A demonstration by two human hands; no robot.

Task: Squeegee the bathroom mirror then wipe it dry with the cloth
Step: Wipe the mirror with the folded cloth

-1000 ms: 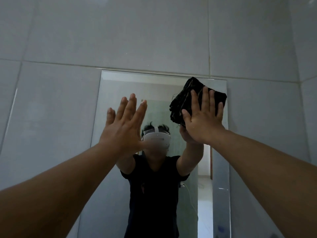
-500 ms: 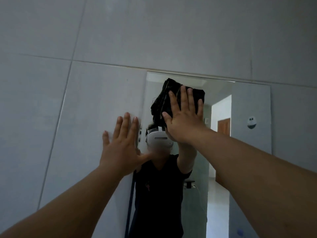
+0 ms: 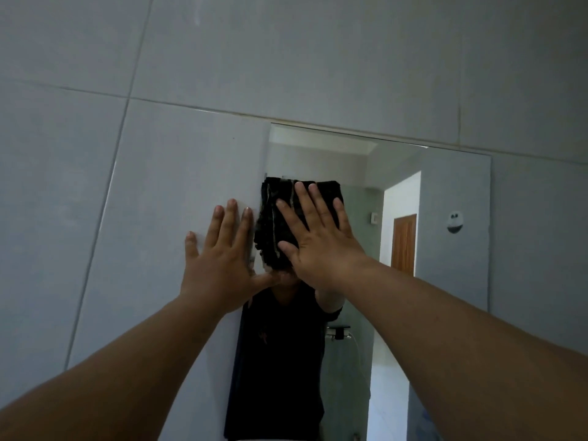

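Observation:
The frameless mirror (image 3: 451,192) hangs on the grey tiled wall, its left edge near the middle of the view. My right hand (image 3: 321,240) presses a folded black cloth (image 3: 270,224) flat against the mirror's upper left part, fingers spread over it. My left hand (image 3: 222,265) lies flat with fingers apart on the wall tile just left of the mirror's edge, its thumb reaching onto the glass. It holds nothing. No squeegee is in view.
Large grey wall tiles (image 3: 127,186) surround the mirror. The glass reflects a person in a black shirt, a wooden door (image 3: 404,243) and a small white round sticker-like face (image 3: 455,221).
My right hand has slid the cloth left and slightly down, from the mirror's top right toward its left edge. My left hand went from the glass onto the tile beside it.

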